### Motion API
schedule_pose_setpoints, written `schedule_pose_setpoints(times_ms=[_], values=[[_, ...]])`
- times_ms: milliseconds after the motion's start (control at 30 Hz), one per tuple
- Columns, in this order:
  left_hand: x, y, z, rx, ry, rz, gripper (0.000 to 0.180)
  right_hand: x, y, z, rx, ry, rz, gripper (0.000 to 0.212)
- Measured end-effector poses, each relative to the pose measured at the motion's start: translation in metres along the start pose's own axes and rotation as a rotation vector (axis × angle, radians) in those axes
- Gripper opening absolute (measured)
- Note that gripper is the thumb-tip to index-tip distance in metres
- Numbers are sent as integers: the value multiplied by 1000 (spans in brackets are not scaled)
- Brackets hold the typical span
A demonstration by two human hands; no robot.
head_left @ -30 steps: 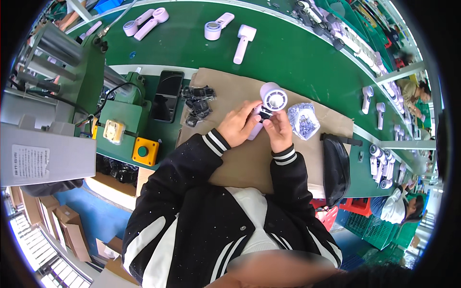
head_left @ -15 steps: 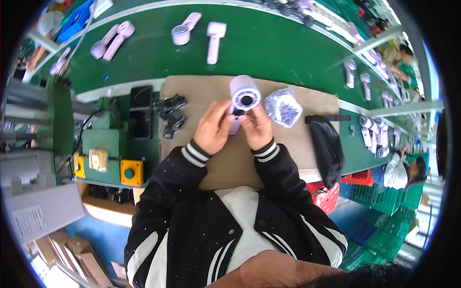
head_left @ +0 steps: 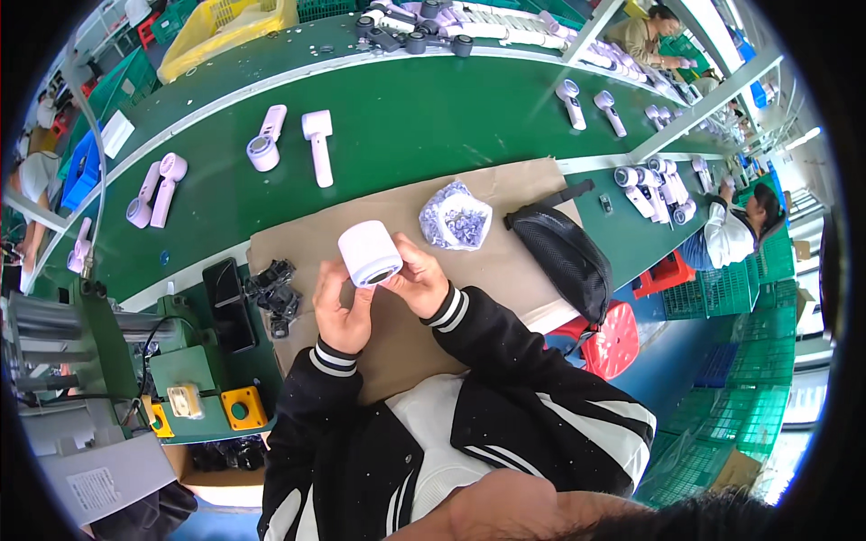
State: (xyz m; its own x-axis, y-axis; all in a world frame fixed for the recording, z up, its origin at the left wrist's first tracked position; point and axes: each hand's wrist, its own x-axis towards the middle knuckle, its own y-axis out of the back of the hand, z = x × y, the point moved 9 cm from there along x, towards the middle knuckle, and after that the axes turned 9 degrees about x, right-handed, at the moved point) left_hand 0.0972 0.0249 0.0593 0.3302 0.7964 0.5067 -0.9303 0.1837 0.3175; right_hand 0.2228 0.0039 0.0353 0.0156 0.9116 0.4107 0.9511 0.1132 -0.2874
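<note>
- A lilac, smooth plastic cylindrical fan head [head_left: 368, 251] is held up over the brown paper sheet [head_left: 307, 230], its dark round opening turned toward the person; any handle below is hidden.
- The left hand [head_left: 341, 307] grasps the fan head's left side, thumb near the lower rim; the right hand [head_left: 419, 281] grips its right side. Some fingertips are out of sight behind it.
- I'd judge the step in hand to be turning and checking the piece, or fitting something at its open end; I can't tell which.
- The next move seems to call for a steady two-handed hold with the opening in sight.
- On the sheet's far side sits a clear plastic bag of small bluish-purple parts [head_left: 456, 216]; at its left edge, a heap of black plastic pieces [head_left: 273, 296].
- Beyond its far edge lies a lilac hammer-shaped handheld fan [head_left: 317, 149].
</note>
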Motion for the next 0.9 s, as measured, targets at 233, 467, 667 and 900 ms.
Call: schedule_pose_setpoints(times_ms=[233,467,667,900], values=[[-9,7,-10,-179,97,112,21,2,-21,-6,-12,-30,41,20],[-9,19,-22,-315,164,183,22,15,-38,-2,20,38,161,20],[-1,32,-17,-330,112,202,25,26,-53,-15,-187,74,159,20],[-8,30,-41,-389,183,329,25,28,-55,21,-33,-73,182,18]])
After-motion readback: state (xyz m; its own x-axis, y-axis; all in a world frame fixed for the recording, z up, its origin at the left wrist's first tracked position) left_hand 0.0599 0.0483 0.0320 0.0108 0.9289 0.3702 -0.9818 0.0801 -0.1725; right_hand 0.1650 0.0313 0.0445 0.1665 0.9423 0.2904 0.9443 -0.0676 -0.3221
